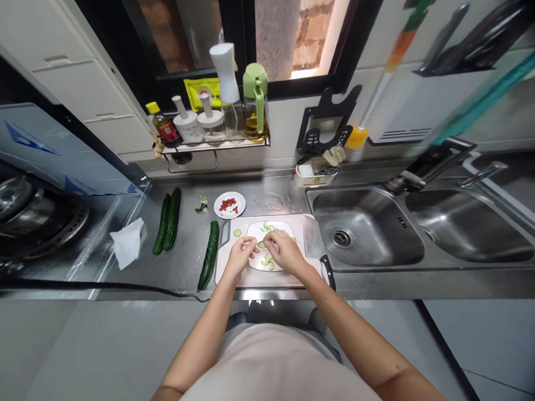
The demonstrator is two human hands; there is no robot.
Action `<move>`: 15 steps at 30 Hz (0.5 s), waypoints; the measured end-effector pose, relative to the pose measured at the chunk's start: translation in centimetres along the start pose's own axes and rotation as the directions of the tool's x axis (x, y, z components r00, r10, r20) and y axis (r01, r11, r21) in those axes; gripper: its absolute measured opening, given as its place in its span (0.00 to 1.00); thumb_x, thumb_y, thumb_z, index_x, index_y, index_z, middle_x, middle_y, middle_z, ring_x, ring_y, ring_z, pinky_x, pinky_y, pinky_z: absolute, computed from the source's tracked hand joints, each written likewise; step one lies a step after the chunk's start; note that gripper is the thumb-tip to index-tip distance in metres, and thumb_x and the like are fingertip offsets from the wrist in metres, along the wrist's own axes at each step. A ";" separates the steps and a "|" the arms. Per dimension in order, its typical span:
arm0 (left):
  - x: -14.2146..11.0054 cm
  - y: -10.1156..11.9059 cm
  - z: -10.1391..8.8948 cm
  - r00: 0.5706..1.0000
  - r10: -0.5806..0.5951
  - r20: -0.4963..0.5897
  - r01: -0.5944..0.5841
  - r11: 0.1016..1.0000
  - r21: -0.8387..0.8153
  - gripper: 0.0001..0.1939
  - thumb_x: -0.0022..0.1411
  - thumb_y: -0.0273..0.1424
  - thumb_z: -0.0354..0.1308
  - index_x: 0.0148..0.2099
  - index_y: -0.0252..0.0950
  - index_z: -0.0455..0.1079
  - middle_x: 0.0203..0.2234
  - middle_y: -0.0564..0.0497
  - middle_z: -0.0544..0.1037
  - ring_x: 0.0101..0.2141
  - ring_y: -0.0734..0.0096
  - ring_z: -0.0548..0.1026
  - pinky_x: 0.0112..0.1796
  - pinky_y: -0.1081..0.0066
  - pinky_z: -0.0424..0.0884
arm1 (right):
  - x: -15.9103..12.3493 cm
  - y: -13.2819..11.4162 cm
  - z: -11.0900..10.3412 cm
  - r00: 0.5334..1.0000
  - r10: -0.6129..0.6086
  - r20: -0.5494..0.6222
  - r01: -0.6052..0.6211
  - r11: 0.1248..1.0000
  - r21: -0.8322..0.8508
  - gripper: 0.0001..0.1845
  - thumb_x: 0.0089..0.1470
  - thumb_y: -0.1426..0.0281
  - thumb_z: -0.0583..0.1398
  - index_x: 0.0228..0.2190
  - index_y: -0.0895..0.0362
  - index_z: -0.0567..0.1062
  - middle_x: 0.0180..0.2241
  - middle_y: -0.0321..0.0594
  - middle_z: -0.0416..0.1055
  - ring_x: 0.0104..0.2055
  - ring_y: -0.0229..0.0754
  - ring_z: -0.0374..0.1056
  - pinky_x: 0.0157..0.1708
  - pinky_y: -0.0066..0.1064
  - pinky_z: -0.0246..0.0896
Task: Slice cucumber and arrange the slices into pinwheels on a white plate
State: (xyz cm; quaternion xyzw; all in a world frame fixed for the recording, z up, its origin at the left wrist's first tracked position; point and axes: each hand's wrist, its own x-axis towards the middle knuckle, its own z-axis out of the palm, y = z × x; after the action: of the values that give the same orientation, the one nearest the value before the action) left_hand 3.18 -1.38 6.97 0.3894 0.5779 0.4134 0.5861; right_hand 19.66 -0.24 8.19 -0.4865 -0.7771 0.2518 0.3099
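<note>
Over a white plate [284, 225] on the cutting board [253, 280], my two hands meet close together. My right hand [287, 251] has its fingers pinched at a cucumber slice [261, 244] between the hands. My left hand [242, 256] is closed, thumb and fingers together; whatever lies in its fingertips is too small to make out. Curved cucumber pieces form small pinwheels on the plate, one pinwheel [268, 261] near the front and another [267, 226] at the back. One round slice [237, 232] lies on the board beside the plate.
A whole cucumber [208, 255] lies left of the board, two more cucumbers [167, 221] farther left. Behind stands a small dish [230, 204] of red bits. A knife [328, 272] rests at the board's right edge, beside the sink [370, 225]. Bottles stand on a rack [221, 144].
</note>
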 end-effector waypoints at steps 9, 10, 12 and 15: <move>0.3 0.2 -0.3 0.983 -0.159 0.093 0.180 0.940 -0.290 0.24 0.47 0.35 0.65 0.47 0.35 0.68 0.26 0.54 0.73 0.22 0.83 0.67 0.19 0.82 0.53 | 0.1 -0.1 0.2 0.992 -0.098 0.079 0.101 0.994 -0.033 0.06 0.61 0.71 0.52 0.33 0.54 0.69 0.35 0.41 0.70 0.39 0.43 0.62 0.38 0.33 0.57; 0.3 0.2 -0.3 0.985 -0.152 0.086 0.170 0.943 -0.286 0.24 0.47 0.35 0.65 0.47 0.35 0.68 0.26 0.53 0.73 0.22 0.83 0.67 0.19 0.82 0.54 | 0.2 -0.1 0.3 0.991 -0.103 0.084 0.106 0.994 -0.028 0.06 0.60 0.71 0.53 0.34 0.54 0.70 0.35 0.40 0.70 0.39 0.43 0.62 0.38 0.33 0.57; 0.4 0.2 -0.4 0.989 -0.132 0.069 0.146 0.951 -0.272 0.25 0.46 0.35 0.66 0.48 0.35 0.68 0.25 0.54 0.72 0.22 0.82 0.67 0.19 0.82 0.54 | 0.3 -0.1 0.4 0.990 -0.110 0.084 0.112 0.993 -0.021 0.06 0.60 0.71 0.53 0.34 0.54 0.70 0.35 0.40 0.70 0.39 0.43 0.62 0.38 0.33 0.57; 0.6 0.2 -0.5 0.993 -0.102 0.054 0.113 0.955 -0.274 0.26 0.44 0.35 0.67 0.47 0.35 0.68 0.23 0.56 0.70 0.22 0.83 0.66 0.20 0.81 0.53 | 0.4 0.2 0.6 0.990 -0.116 0.081 0.118 0.993 -0.015 0.06 0.60 0.71 0.53 0.34 0.54 0.70 0.35 0.40 0.70 0.39 0.42 0.63 0.39 0.33 0.57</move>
State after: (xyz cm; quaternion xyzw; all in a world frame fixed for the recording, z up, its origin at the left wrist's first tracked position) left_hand 2.71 -0.80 6.92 0.2797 0.5232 0.4498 0.6676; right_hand 19.21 0.14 7.76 -0.4326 -0.8186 0.2449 0.2879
